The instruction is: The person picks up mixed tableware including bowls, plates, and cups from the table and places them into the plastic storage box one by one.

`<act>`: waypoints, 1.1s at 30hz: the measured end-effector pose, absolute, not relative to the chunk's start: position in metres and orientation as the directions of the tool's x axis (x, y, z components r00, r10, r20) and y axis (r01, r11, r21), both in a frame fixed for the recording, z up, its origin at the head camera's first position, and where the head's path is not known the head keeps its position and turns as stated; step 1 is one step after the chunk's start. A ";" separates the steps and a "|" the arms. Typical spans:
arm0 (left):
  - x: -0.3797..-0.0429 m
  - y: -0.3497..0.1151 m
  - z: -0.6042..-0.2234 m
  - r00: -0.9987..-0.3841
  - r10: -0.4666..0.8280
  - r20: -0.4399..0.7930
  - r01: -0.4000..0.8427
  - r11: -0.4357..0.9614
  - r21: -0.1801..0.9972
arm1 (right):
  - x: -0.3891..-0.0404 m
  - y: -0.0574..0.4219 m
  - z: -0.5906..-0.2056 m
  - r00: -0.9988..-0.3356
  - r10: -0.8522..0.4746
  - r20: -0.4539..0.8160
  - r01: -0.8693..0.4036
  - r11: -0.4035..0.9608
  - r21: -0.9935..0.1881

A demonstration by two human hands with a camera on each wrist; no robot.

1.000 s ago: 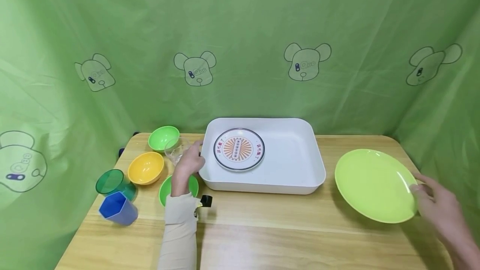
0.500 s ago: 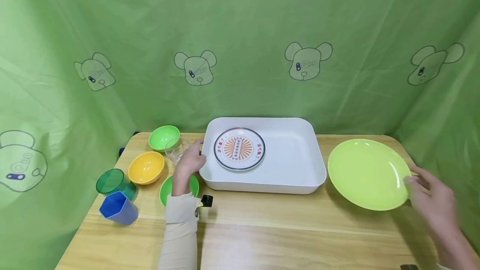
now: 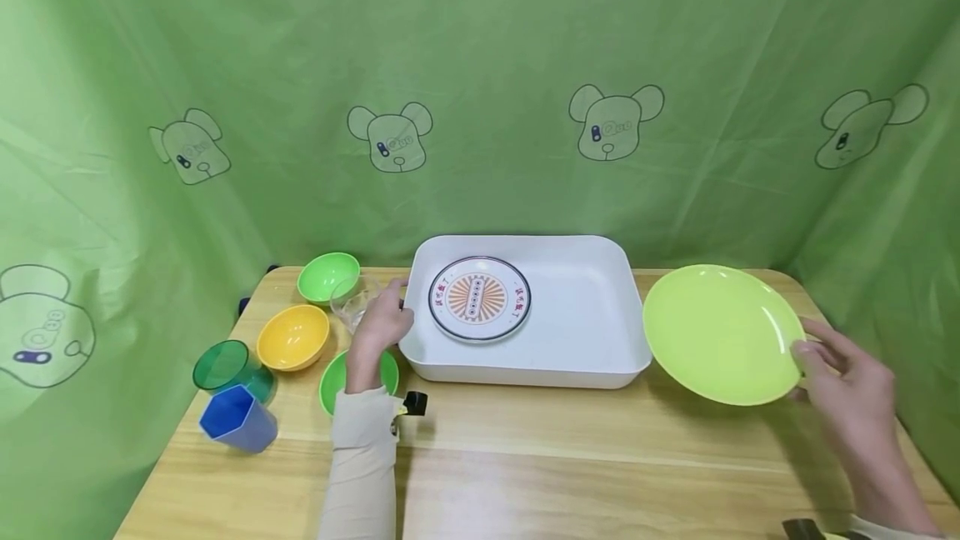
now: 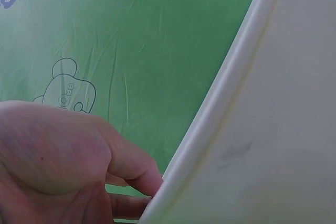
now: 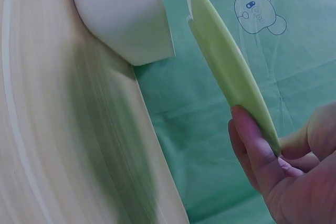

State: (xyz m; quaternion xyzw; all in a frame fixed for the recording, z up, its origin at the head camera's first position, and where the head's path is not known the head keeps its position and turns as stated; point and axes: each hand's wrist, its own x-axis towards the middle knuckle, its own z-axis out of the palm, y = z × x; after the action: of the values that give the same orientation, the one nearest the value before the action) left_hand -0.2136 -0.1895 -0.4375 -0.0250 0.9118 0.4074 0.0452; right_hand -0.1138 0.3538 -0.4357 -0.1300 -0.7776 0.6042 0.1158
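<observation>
Leftward and farther from the person, the lime plate (image 3: 722, 334) has shifted since the earlier head views, and the right hand (image 3: 847, 382) has travelled with it. I see that hand pinching the plate's edge, thumb on one face and curled fingers on the other. The plate is lifted off the counter (image 3: 525, 457) and tilted, with a shadow below it (soft-edged on my feed). From the head camera its left edge comes right up to the white tray (image 3: 581, 315); from the right wrist I find a gap between them.

The left hand (image 3: 382, 319) stays at the tray's left wall, where thumb and finger meet the rim. Their tips go out of sight there, so I can't tell how far they are spread or whether they grip.

Inside the tray, toward its left end, lies a printed plate (image 3: 479, 299). A see-through cup (image 3: 347, 297) is partly hidden by the left hand, near a far green bowl (image 3: 327, 273) and an orange bowl (image 3: 292, 338). The sleeve (image 3: 362, 440) partly covers a near green bowl (image 3: 333, 382). Farther left, I have a green cup (image 3: 227, 363) and a blue cup (image 3: 243, 423) close together.
</observation>
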 end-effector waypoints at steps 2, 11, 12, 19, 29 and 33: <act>-0.214 -0.189 -0.438 -0.995 -0.006 -0.098 -0.077 0.666 0.742 | -0.114 0.351 -0.436 -0.942 0.334 0.027 0.035 0.178 -0.983; -0.210 -0.191 -0.440 -0.997 -0.017 -0.078 -0.069 0.676 0.733 | -0.123 0.334 -0.433 -0.954 0.293 0.058 -0.037 0.075 -0.996; -0.210 -0.191 -0.441 -0.997 -0.017 -0.077 -0.068 0.677 0.733 | -0.125 0.332 -0.432 -0.956 0.287 0.060 -0.039 0.076 -0.996; -0.211 -0.190 -0.442 -0.999 0.005 -0.050 -0.033 0.676 0.736 | -0.135 0.318 -0.422 -0.968 0.247 0.052 -0.015 0.147 -0.989; -0.212 -0.190 -0.443 -0.998 0.011 -0.068 -0.044 0.653 0.756 | -0.147 0.296 -0.418 -0.976 0.214 0.038 -0.032 0.029 -0.999; -0.211 -0.192 -0.443 -0.998 0.018 -0.067 -0.038 0.665 0.746 | -0.149 0.288 -0.420 -0.978 0.202 0.045 -0.047 -0.004 -0.999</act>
State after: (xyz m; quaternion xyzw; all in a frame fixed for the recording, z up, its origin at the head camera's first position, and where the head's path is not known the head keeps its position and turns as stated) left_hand -0.2108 -0.1916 -0.4433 -0.0056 0.9117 0.4093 0.0343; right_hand -0.1493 0.2878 -0.4196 -0.0555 -0.7002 0.7063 0.0883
